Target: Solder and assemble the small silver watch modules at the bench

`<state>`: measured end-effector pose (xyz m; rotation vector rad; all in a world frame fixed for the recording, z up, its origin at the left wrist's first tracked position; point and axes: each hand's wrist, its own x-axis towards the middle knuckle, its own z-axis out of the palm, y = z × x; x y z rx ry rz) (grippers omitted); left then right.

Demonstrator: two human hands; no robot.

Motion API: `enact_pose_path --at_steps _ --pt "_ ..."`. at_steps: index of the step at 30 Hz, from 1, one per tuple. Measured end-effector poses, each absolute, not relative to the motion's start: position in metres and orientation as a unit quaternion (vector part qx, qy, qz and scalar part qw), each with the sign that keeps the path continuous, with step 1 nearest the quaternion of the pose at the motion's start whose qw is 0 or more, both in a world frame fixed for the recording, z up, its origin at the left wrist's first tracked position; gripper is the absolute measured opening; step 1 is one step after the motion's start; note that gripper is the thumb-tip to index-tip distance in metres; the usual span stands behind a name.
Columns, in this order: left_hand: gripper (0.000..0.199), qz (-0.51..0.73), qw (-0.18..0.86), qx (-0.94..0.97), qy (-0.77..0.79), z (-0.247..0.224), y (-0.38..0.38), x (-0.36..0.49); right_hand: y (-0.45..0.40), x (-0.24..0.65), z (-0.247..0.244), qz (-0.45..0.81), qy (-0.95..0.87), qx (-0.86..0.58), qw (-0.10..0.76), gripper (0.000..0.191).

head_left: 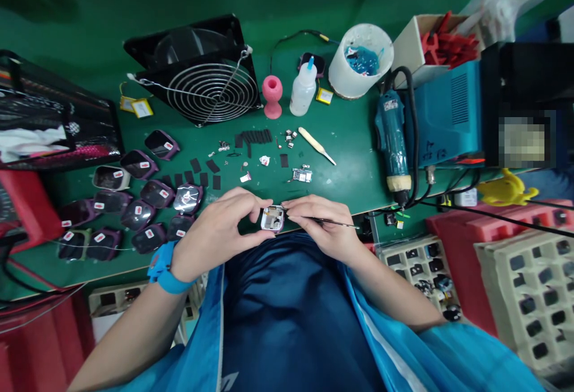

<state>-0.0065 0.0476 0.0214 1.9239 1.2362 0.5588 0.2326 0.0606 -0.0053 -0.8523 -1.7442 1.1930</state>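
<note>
My left hand holds an opened smartwatch case between thumb and fingers at the table's front edge. Its white-rimmed inside faces up, with small metallic parts in it. My right hand is closed around thin dark tweezers; their tips meet the right side of the case, partly hidden by my fingers. Just beyond the hands lie a small circuit board, a cream-handled tool and black foam pads.
Several purple-framed watches with red-arrow stickers lie at left. Behind stand a fan, a pink holder, a squeeze bottle and a white tub. An electric screwdriver and a blue box stand at right.
</note>
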Motion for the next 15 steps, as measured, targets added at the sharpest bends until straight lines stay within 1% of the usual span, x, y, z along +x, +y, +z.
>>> enact_pose_path --at_steps 10,15 --pt "0.035 0.214 0.389 0.748 0.493 0.0225 0.0481 -0.0054 0.0597 0.2327 -0.0057 0.480 -0.690 -0.345 0.418 0.013" --pt "0.034 0.218 0.400 0.742 0.491 0.0233 0.0473 -0.0046 0.0580 0.2312 -0.0088 0.471 -0.703 -0.311 0.433 0.019"
